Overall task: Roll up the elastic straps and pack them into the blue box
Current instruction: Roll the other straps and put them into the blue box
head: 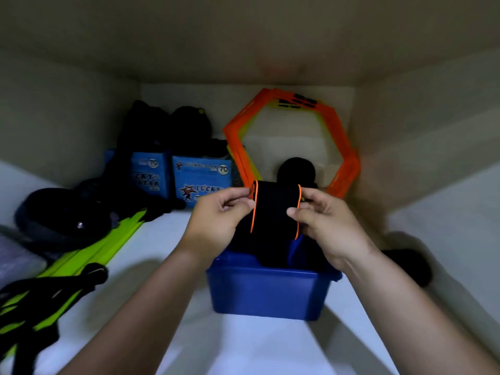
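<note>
Fingers (239,196) of the left hand (219,212) pinch the left edge of a black strap (274,209) with orange trim. The right hand (322,220) pinches the right edge. The strap is held up over the blue box (267,290), and its bottom end hangs down into it. The box sits on a white shelf (167,239). Orange frames (349,163) lean at the back.

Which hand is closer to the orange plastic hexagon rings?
Right. The right hand is just in front of the orange plastic hexagon rings; the left hand is farther left.
</note>
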A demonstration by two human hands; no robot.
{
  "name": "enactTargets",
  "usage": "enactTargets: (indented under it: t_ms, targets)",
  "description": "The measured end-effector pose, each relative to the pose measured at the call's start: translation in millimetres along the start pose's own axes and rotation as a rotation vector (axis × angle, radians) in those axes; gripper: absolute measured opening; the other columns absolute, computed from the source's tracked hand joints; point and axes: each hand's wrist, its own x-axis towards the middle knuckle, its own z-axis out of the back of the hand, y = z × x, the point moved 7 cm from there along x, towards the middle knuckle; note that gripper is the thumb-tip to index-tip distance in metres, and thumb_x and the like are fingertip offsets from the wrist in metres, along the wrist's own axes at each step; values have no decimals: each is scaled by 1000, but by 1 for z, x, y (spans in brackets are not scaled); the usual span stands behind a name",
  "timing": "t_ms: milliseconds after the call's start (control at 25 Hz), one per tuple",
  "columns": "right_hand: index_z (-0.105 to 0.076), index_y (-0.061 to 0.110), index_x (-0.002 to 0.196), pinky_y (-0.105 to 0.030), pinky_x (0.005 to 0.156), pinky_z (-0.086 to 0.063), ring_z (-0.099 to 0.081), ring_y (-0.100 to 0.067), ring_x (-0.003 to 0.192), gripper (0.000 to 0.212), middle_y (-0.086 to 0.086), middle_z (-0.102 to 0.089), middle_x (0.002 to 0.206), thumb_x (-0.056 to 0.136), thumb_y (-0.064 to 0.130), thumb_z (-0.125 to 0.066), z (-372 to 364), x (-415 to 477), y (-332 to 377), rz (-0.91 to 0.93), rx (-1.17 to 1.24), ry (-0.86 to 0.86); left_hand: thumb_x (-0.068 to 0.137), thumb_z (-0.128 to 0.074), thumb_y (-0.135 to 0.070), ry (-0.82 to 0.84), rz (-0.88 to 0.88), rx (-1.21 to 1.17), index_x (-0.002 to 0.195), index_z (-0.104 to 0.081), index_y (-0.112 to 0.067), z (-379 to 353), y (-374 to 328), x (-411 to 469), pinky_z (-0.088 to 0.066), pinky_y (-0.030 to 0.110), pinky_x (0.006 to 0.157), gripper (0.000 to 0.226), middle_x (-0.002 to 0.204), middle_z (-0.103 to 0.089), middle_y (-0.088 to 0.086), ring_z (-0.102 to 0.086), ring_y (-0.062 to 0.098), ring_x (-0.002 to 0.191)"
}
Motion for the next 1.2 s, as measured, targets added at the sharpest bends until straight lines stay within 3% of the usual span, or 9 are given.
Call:
enactTargets:
  t_ms: [80,200,320,520,680,760,960,1080,1200]
  targets:
    - [-70,17,110,-21,64,-58,-75,-11,76,38,1,-79,81,90,-14,-58,-15,3,-4,-4,24,13,95,-67,-19,-113,-85,204,120,-72,-18,33,4,-1,-52,16,76,26,90,-71,-9,-67,-3,79]
    - [-69,16,110,-19,60,-56,-74,-7,72,38,5,-77,75,91,-15,-55,-31,5,-10,-9,56,37,90,-71,-26,-224,-93,587,116,-71,-25,66,23,-3,-46,28,77,26,96,-61,-4,-59,13,86]
    - [-67,15,113,-18,59,-55,-74,-6,71,39,7,-77,73,92,-15,-54,-41,4,-14,-17,65,41,85,-76,-35,-217,10,719,121,-67,-25,70,50,-9,-44,29,79,39,101,-53,-2,-55,17,89]
    - [-67,16,117,-18,60,-55,-75,-6,74,41,6,-77,75,91,-14,-57,-42,0,-17,-38,72,16,78,-82,-39,-204,168,632,134,-55,-21,68,70,-19,-57,41,85,65,106,-54,3,-55,20,85]
    - [-67,14,119,-19,63,-57,-75,-7,75,42,6,-78,78,90,-15,-57,-44,-4,-20,-43,58,16,79,-80,-39,-215,285,462,138,-45,-30,68,74,-40,-57,49,88,70,98,-57,-7,-62,26,95]
    - [-65,11,121,-19,64,-57,-74,-7,75,42,6,-77,76,90,-16,-57,-46,-10,-24,-54,51,30,84,-76,-32,-240,276,382,135,-44,-33,66,73,-58,-57,44,84,61,93,-58,-13,-64,22,88]
    - [-67,15,120,-25,72,-59,-74,-12,81,42,2,-75,81,90,-12,-60,-48,-28,-39,-97,26,51,88,-74,-20,-307,151,227,129,-49,-36,62,72,-100,-54,25,61,50,82,-66,-4,-65,3,68]
    - [-68,17,117,-24,70,-57,-71,-11,75,39,5,-70,73,89,-11,-61,-51,-35,-59,-153,-69,69,87,-74,-21,-317,108,235,134,-50,-33,62,74,-111,-60,38,67,54,87,-67,-5,-66,4,75]
    - [-69,15,99,-15,56,-49,-62,-11,65,30,2,-64,68,88,-12,-61,-62,-36,-80,-265,-184,130,86,-75,-23,-324,95,214,134,-50,-35,61,75,-117,-60,49,73,56,88,-71,-7,-69,8,80]
